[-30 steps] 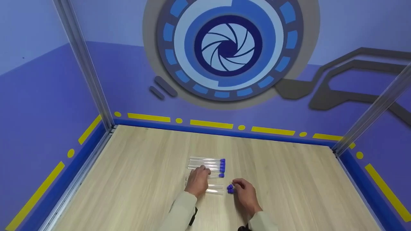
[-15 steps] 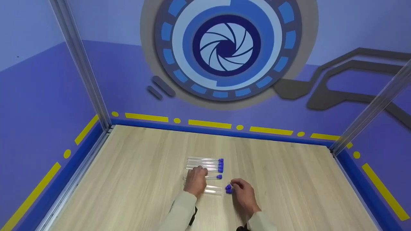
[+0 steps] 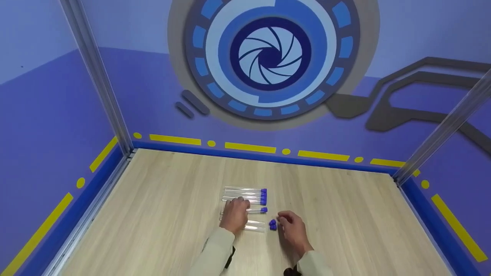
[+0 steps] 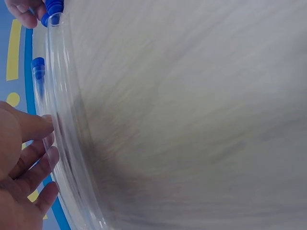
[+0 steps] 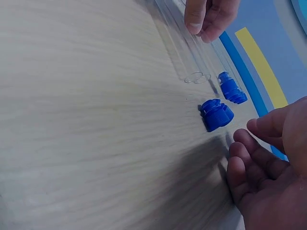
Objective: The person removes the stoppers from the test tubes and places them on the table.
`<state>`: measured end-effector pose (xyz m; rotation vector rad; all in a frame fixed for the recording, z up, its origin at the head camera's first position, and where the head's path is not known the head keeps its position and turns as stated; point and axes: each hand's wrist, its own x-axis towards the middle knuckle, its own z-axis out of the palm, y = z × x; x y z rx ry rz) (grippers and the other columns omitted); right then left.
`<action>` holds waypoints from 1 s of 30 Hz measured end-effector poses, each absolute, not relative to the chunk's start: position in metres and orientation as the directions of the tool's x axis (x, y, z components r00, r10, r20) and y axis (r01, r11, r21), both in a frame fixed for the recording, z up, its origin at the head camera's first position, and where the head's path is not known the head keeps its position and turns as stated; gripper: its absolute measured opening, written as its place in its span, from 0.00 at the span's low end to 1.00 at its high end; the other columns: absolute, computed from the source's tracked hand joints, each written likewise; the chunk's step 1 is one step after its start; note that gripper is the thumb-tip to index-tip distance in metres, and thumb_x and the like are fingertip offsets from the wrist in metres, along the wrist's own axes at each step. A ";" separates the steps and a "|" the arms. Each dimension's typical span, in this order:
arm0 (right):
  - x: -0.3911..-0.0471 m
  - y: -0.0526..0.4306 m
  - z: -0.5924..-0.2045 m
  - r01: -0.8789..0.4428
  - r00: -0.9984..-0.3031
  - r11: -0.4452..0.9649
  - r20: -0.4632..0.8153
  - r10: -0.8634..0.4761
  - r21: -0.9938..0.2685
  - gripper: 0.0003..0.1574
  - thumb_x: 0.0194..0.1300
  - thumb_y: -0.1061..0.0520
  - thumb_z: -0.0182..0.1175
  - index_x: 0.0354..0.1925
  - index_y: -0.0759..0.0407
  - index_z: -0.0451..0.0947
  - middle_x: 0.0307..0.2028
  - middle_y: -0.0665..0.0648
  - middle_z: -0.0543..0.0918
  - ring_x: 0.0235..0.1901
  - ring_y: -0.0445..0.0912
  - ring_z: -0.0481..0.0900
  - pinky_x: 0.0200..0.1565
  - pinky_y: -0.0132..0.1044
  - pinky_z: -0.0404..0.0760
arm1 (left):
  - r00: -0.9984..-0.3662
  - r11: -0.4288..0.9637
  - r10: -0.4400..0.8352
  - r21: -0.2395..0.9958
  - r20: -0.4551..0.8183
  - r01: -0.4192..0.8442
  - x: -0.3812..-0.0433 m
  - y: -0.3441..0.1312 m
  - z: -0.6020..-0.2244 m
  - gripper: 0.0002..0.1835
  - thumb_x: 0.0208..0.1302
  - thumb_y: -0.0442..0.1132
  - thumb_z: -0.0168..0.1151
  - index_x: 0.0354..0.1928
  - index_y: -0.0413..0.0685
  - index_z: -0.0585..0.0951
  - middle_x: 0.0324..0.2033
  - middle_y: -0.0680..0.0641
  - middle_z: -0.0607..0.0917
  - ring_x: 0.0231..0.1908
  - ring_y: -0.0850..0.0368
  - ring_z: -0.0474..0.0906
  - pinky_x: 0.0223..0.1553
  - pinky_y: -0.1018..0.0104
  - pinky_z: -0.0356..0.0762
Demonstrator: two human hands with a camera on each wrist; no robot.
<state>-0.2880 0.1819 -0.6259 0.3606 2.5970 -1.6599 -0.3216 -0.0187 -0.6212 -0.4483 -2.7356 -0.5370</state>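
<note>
1. Though I see the right hand (image 3: 294,230) near the loose blue caps (image 3: 272,225) just to its left, its fingers curl loosely and hold nothing.
2. Uncapped tubes (image 3: 255,226) reach out from under the left hand (image 3: 234,215) — open ends toward the right.
3. That left hand pinches a capped tube (image 3: 255,211).
4. Just beyond it, I see a row of capped tubes (image 3: 244,193) on the table (image 3: 345,222).
5. Far past both hands — a patterned blue wall (image 3: 153,96).

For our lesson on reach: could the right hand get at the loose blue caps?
Probably yes: the right hand is beside the loose blue caps, with nothing visible in between.
</note>
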 end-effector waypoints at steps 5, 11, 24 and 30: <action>-0.288 0.179 -0.622 0.210 -0.972 0.393 -0.147 0.184 -0.895 0.14 0.72 0.61 0.50 0.53 0.60 0.76 0.47 0.57 0.82 0.44 0.47 0.78 0.44 0.37 0.76 | -0.893 0.884 0.253 0.286 0.373 0.370 -0.319 -0.020 -0.617 0.07 0.53 0.30 0.65 0.32 0.48 0.84 0.29 0.50 0.83 0.32 0.53 0.79 0.39 0.60 0.68; -0.287 0.175 -0.618 0.199 -0.975 0.377 -0.145 0.166 -0.905 0.14 0.72 0.59 0.51 0.54 0.59 0.76 0.48 0.59 0.81 0.44 0.47 0.78 0.43 0.38 0.76 | -0.890 0.881 0.264 0.282 0.372 0.379 -0.316 -0.023 -0.614 0.08 0.52 0.30 0.66 0.34 0.49 0.84 0.30 0.51 0.83 0.33 0.54 0.80 0.39 0.60 0.68; -0.285 0.172 -0.618 0.135 -0.987 0.406 -0.087 0.133 -0.904 0.14 0.71 0.58 0.53 0.52 0.58 0.77 0.47 0.56 0.82 0.44 0.45 0.77 0.46 0.38 0.74 | -0.878 0.874 0.313 0.253 0.362 0.416 -0.309 -0.025 -0.602 0.07 0.54 0.33 0.67 0.35 0.51 0.84 0.31 0.53 0.83 0.36 0.55 0.80 0.41 0.60 0.68; -0.285 0.169 -0.617 0.132 -0.989 0.390 -0.093 0.115 -0.911 0.14 0.72 0.56 0.51 0.52 0.56 0.78 0.46 0.56 0.83 0.44 0.47 0.77 0.46 0.38 0.74 | -0.879 0.875 0.314 0.250 0.358 0.414 -0.305 -0.027 -0.599 0.07 0.55 0.36 0.68 0.36 0.52 0.84 0.32 0.54 0.82 0.36 0.56 0.79 0.43 0.61 0.67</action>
